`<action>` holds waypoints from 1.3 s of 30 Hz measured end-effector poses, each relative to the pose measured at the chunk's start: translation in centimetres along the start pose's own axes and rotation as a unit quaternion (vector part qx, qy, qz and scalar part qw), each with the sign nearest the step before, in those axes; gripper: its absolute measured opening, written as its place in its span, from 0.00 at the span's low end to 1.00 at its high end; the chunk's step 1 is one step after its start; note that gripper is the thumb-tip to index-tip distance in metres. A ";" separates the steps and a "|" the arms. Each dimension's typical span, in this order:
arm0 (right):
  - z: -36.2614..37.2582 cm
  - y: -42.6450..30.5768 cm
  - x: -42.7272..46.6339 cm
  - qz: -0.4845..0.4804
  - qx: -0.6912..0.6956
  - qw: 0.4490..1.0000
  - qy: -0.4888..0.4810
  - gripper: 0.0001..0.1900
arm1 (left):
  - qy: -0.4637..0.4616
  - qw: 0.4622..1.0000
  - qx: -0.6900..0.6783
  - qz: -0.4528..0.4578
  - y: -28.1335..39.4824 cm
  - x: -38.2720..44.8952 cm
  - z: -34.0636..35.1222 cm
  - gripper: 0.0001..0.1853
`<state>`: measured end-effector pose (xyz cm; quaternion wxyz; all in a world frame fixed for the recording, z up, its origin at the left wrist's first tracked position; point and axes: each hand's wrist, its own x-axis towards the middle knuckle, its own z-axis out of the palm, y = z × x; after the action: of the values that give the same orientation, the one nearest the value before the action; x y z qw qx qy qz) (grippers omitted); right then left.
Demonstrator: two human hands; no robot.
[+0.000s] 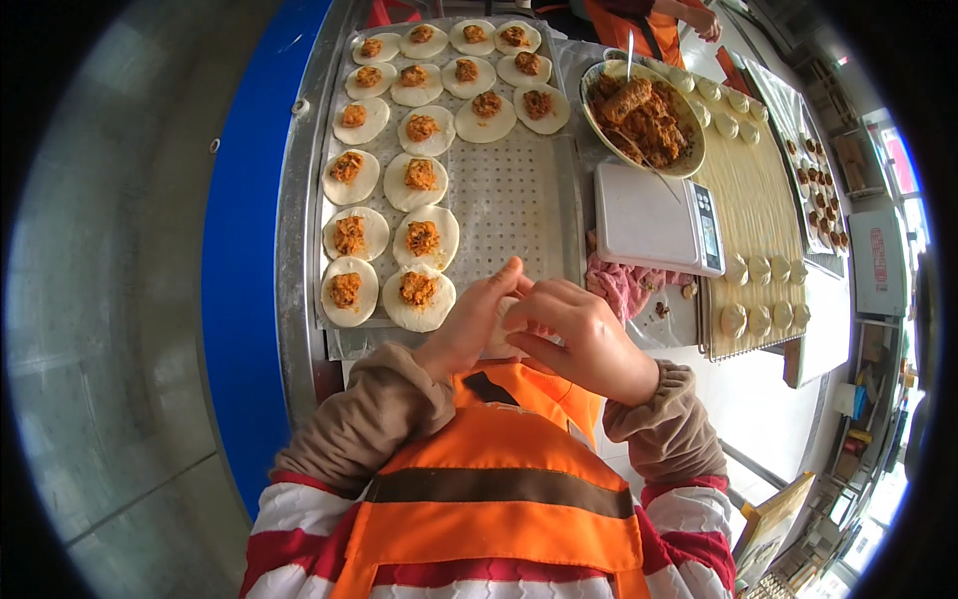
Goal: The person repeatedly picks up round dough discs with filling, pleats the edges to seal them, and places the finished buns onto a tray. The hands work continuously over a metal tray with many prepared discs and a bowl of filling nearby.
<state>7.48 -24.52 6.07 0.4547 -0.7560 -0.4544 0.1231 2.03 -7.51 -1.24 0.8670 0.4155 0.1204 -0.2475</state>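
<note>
My left hand (pixel 471 318) cups a piece of pale dough (pixel 501 333) in front of my apron, thumb pointing up. Against the dough's right side, the bent fingers of my right hand (pixel 580 333) pinch its edge. Most of the dough is hidden between the hands, and whether it contains filling cannot be seen. Just beyond them lies a perforated metal tray (pixel 501 202). Flat round dough wrappers, each topped with a lump of orange-brown filling, cover its left side and far end; the closest wrapper (pixel 419 298) is beside my left hand.
Right of the tray are a bowl of filling (pixel 644 120) with a spoon handle, a digital kitchen scale (pixel 655 217) and a pink cloth (pixel 625 284). Farther right, a lined rack (pixel 756 202) bears pleated buns (pixel 735 320). A co-worker's hand (pixel 702 21) shows beyond.
</note>
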 end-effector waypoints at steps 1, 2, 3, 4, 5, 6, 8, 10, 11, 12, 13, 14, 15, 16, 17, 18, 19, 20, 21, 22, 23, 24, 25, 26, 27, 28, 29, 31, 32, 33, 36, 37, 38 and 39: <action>0.2 -0.4 -0.3 0.054 0.016 0.998 0.025 0.12 | 0.040 0.999 -0.010 0.029 -0.3 0.0 0.4 0.28; 0.5 -0.7 -0.5 0.108 0.032 0.992 0.050 0.12 | 0.051 0.995 -0.026 0.080 -0.5 0.0 0.7 0.28; 0.9 -0.8 -0.7 0.116 0.023 0.990 0.072 0.12 | 0.088 0.992 -0.002 0.087 -0.5 0.1 1.0 0.27; 1.4 -0.9 -0.7 0.125 0.014 0.988 0.094 0.13 | 0.097 0.989 0.017 0.115 -0.6 0.1 1.2 0.27; 1.8 -0.8 -0.8 0.148 0.007 0.983 0.104 0.13 | 0.116 0.984 0.041 0.132 -0.5 0.2 1.4 0.27; 1.9 -0.6 -0.8 0.104 -0.011 0.987 0.121 0.12 | 0.119 0.983 0.020 0.141 -0.5 0.2 1.6 0.27; 1.9 0.1 -1.0 0.047 -0.029 0.993 0.108 0.11 | 0.140 0.980 -0.018 0.138 -0.6 0.2 1.8 0.27; 1.8 0.7 -1.0 -0.007 -0.051 0.994 0.094 0.09 | 0.114 0.986 -0.088 0.084 -0.8 0.2 1.6 0.28; 1.8 0.9 -0.9 -0.039 -0.062 0.993 0.090 0.08 | 0.089 0.985 -0.127 0.080 -0.8 0.3 1.3 0.28; 1.8 1.1 -0.8 -0.075 -0.074 0.991 0.083 0.08 | 0.107 0.989 -0.075 0.071 -1.1 0.3 1.1 0.29; 1.9 1.0 -0.8 -0.063 -0.081 0.990 0.092 0.07 | 0.115 0.989 -0.024 0.085 -1.5 0.3 1.0 0.30; 2.1 0.9 -0.7 -0.055 -0.088 0.990 0.099 0.07 | 0.091 0.993 0.008 0.080 -1.5 0.4 0.5 0.31; 2.3 0.8 -0.5 -0.045 -0.097 0.988 0.107 0.07 | 0.075 0.992 -0.045 0.087 -1.8 0.6 0.4 0.31; 2.4 0.4 -0.7 0.001 -0.076 0.991 0.111 0.07 | 0.025 0.990 -0.118 0.074 -1.7 0.7 0.0 0.31; 2.4 0.1 -0.9 0.050 -0.056 0.990 0.117 0.07 | 0.012 0.984 -0.169 0.048 -1.5 0.8 -0.2 0.31; 2.6 -0.1 -0.9 0.089 -0.039 0.987 0.132 0.06 | 0.041 0.980 -0.188 0.058 -1.8 1.0 0.3 0.32; 2.6 -0.2 -1.0 0.089 -0.034 0.986 0.136 0.07 | 0.106 0.975 -0.185 0.056 -1.9 1.1 0.7 0.32; 2.7 -0.1 -0.9 0.081 -0.034 0.984 0.153 0.07 | 0.153 0.970 -0.180 0.063 -2.0 1.3 1.4 0.32; 2.8 0.0 -1.0 0.077 -0.037 0.981 0.173 0.07 | 0.174 0.966 -0.172 0.080 -1.9 1.3 2.0 0.33; 2.7 0.3 -1.3 0.043 -0.053 0.981 0.183 0.07 | 0.179 0.964 -0.165 0.103 -1.8 1.2 2.6 0.33; 2.5 0.6 -1.5 0.024 -0.062 0.983 0.169 0.06 | 0.193 0.963 -0.158 0.104 -1.8 1.2 3.2 0.34; 2.1 0.8 -2.1 0.007 -0.071 0.985 0.155 0.06 | 0.169 0.959 -0.215 0.077 -1.3 1.0 3.2 0.34; 1.8 1.0 -2.7 -0.010 -0.077 0.987 0.139 0.06 | 0.139 0.966 -0.211 0.055 -1.0 1.0 3.2 0.34; 1.7 1.1 -3.1 -0.002 -0.080 0.990 0.116 0.06 | 0.128 0.971 -0.201 0.008 -0.7 0.9 3.0 0.34; 1.7 1.2 -3.5 -0.025 -0.088 0.988 0.123 0.06 | 0.091 0.977 -0.190 -0.011 -0.5 1.0 2.6 0.34; 1.8 1.4 -3.6 -0.051 -0.096 0.986 0.128 0.06 | 0.057 0.982 -0.167 -0.070 -0.8 1.2 2.4 0.34; 1.9 1.6 -3.6 -0.086 -0.102 0.981 0.141 0.07 | 0.052 0.973 -0.204 -0.093 -1.0 1.5 2.0 0.34; 2.1 1.4 -4.5 -0.042 -0.158 0.979 0.121 0.08 | 0.043 0.955 -0.272 -0.107 -2.2 2.5 1.8 0.34; 2.3 1.4 -4.8 -0.032 -0.174 0.975 0.132 0.09 | 0.042 0.963 -0.245 -0.106 -2.6 2.6 1.8 0.31; 2.4 1.6 -5.2 -0.021 -0.186 0.972 0.143 0.10 | 0.046 0.968 -0.234 -0.084 -3.1 2.8 1.9 0.32; 2.3 2.5 -8.0 0.032 -0.141 0.973 0.179 0.14 | 0.092 0.985 -0.142 -0.023 -3.7 3.2 2.5 0.33; 2.2 3.2 -9.2 0.060 -0.153 0.955 0.249 0.14 | 0.121 0.984 -0.129 -0.027 -3.5 3.2 2.6 0.33; 1.9 4.1 -10.5 0.112 -0.166 0.938 0.283 0.15 | 0.117 0.986 -0.119 -0.023 -3.3 3.1 2.7 0.32; 1.8 5.1 -11.9 0.165 -0.175 0.919 0.312 0.16 | 0.122 0.987 -0.104 -0.010 -3.0 3.1 2.7 0.32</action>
<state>2.71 -33.86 -1.74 0.4074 -0.8878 -0.1724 -0.1270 3.06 -12.25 -2.86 0.8820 0.3488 0.2540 -0.1896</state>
